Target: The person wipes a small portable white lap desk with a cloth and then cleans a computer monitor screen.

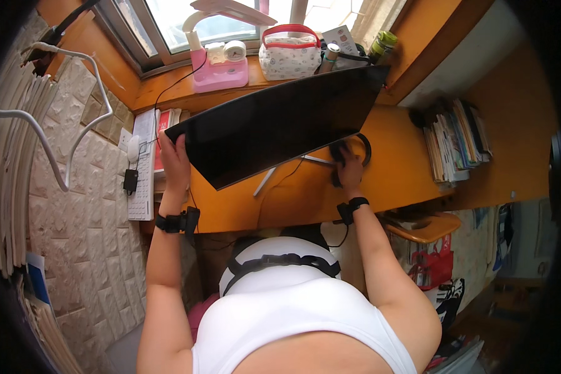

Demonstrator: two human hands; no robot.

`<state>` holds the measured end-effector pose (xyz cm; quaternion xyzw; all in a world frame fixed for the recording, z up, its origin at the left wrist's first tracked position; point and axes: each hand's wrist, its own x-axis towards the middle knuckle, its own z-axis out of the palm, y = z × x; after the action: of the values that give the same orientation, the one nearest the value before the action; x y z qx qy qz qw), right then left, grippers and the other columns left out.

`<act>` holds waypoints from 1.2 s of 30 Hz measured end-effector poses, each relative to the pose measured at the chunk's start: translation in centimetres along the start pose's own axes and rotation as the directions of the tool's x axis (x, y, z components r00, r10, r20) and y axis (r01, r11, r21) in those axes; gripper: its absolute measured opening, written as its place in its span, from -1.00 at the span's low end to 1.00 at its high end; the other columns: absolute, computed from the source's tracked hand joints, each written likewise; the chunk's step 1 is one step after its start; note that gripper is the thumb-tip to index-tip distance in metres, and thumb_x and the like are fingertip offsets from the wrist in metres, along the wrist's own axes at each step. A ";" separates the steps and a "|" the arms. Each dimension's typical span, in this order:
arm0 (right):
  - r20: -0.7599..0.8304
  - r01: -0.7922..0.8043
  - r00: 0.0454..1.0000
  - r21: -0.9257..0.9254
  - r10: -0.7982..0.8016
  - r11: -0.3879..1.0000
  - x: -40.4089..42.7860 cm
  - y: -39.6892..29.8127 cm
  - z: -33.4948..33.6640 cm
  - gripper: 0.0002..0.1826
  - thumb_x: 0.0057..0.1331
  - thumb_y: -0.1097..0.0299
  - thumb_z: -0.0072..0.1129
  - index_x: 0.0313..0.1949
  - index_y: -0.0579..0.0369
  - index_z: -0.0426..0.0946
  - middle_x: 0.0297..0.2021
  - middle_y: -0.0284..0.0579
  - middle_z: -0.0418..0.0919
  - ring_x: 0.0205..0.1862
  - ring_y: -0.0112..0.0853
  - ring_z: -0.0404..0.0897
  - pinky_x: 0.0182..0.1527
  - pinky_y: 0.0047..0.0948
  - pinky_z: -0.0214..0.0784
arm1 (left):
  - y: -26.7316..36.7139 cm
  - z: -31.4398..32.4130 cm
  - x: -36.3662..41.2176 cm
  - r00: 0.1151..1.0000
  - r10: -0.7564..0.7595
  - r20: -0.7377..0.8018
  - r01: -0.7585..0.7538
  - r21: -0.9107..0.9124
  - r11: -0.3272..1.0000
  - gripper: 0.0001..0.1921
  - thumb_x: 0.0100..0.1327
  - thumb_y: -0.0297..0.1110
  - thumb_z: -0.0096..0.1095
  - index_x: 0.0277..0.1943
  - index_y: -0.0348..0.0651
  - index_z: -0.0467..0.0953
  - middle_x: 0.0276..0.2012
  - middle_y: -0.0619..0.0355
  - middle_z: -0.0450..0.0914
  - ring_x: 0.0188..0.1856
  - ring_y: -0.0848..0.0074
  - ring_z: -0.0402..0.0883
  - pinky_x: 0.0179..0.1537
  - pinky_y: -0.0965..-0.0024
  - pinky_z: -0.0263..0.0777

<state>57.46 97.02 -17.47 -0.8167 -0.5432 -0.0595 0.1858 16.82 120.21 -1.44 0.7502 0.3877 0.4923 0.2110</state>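
Note:
A black flat-screen monitor (285, 124) stands tilted across the desk on thin silver legs (265, 181). My left hand (174, 156) grips its left edge near the upper corner, with the thumb at the front and part of the fingers hidden. Below the monitor's right end, my right hand (350, 168) is closed over black over-ear headphones (366, 148). Their headband curves out to the right of the hand, and the fingers cover part of the ear cups. Both wrists wear black straps with small devices.
On the windowsill stand a pink desk lamp (219, 75), a white pouch (290, 58) with red trim and a metallic bottle (329, 58). A white keyboard (142, 187) lies at the left beside books. More books (456, 140) stand at the right. A thin cable crosses the wooden desk (229, 210).

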 end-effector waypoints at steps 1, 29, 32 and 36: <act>-0.026 -0.141 0.990 0.032 0.142 0.989 0.2 0.6 -0.3 -0.48 0.22 0.46 0.13 0.20 0.04 0.41 0.32 -0.10 0.29 0.11 0.03 0.40 0.17 -0.08 0.30 | -0.4 0.0 0.0 1.000 -0.004 -0.012 0.004 0.022 1.000 -0.77 0.46 -0.38 -0.01 -0.02 -0.36 0.20 -0.38 -0.12 0.45 -0.38 0.23 0.44 -0.32 0.34 0.34; 0.078 -0.091 0.995 0.368 0.067 0.925 -1.2 -8.3 1.9 -0.29 0.20 0.49 0.11 0.36 0.24 0.16 0.33 0.22 0.22 0.20 0.13 0.34 0.21 -0.09 0.27 | -0.2 0.1 -0.2 0.999 -0.024 -0.042 0.025 0.039 0.999 -0.75 0.48 -0.37 -0.05 0.04 -0.41 0.24 -0.27 -0.16 0.51 -0.27 0.16 0.51 -0.18 0.30 0.38; 0.254 -0.005 0.963 0.339 -0.086 0.941 -2.7 -10.9 0.9 -0.27 0.14 0.43 0.19 0.35 0.06 0.24 0.35 0.05 0.22 0.15 0.04 0.39 0.15 -0.12 0.32 | 0.0 0.1 -0.2 0.998 -0.061 -0.018 0.062 0.026 0.998 -0.75 0.48 -0.38 -0.05 0.04 -0.41 0.25 -0.24 -0.14 0.51 -0.24 0.21 0.52 -0.16 0.32 0.38; 0.195 0.396 0.883 0.173 -0.426 0.902 -3.7 -12.1 2.3 -0.28 0.12 0.38 0.26 0.31 -0.19 0.32 0.37 -0.15 0.22 0.11 -0.10 0.42 0.16 -0.20 0.33 | 0.3 0.3 0.0 0.998 0.010 -0.057 -0.009 0.034 0.999 -0.75 0.48 -0.38 -0.04 0.03 -0.41 0.25 -0.24 -0.12 0.52 -0.24 0.25 0.52 -0.15 0.35 0.39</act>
<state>44.73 98.82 -17.85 -0.6704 -0.7244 0.0318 0.1573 17.15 120.05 -1.36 0.7411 0.3982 0.5080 0.1849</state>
